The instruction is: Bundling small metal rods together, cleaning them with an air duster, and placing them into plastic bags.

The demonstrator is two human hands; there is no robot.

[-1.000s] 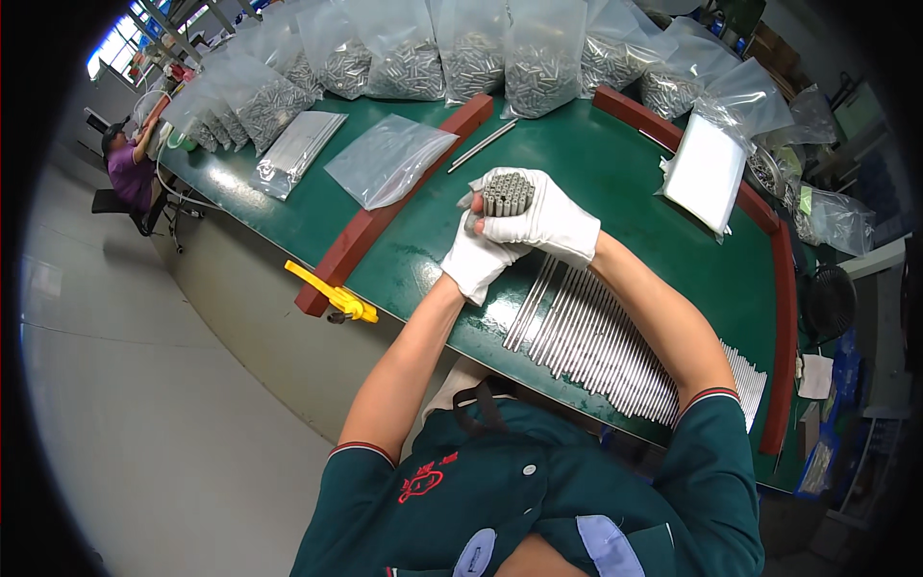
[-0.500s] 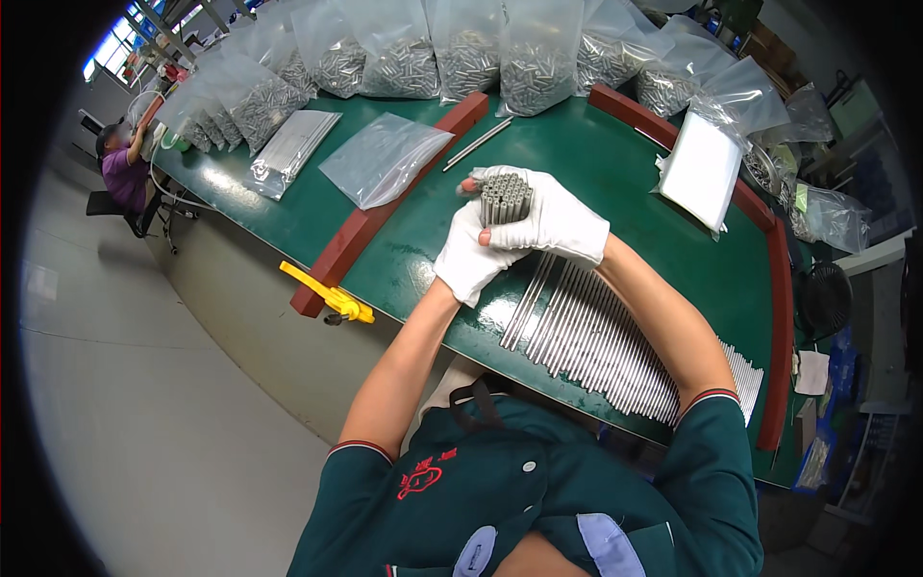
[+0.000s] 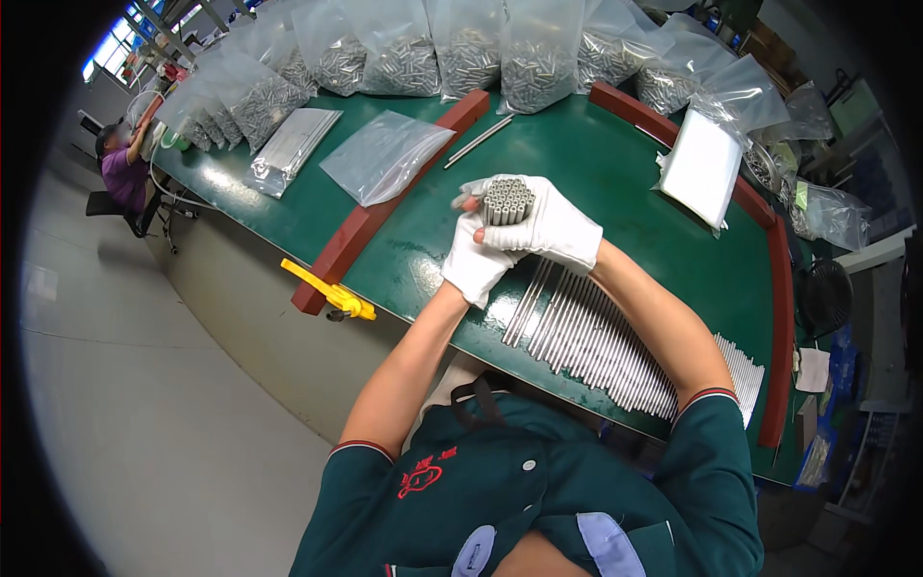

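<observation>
A tight bundle of metal tubes [image 3: 508, 204], ends facing up, is held between both of my hands above the green table. My right hand [image 3: 558, 226], in a white glove with bare fingertips, wraps round the bundle's near and right sides. Against its left side and below, my left hand [image 3: 471, 260] is closed too, in a similar glove; its lower fingers are partly hidden. Under my right forearm lies a row of long metal rods [image 3: 606, 337] side by side on the table, with a few set slightly apart at its left end.
Red bars [image 3: 356, 240] frame the work area; a yellow clamp [image 3: 332, 291] grips the left one. Clear bags of short metal pieces [image 3: 471, 67] line the back. A flat plastic bag [image 3: 385, 159], two loose rods [image 3: 478, 142] and a white packet [image 3: 700, 173] lie around. Another person sits far left.
Both hands keep hold of the tube bundle. They have shifted very slightly, and the bundle's upper ends tilt a little more into view.
</observation>
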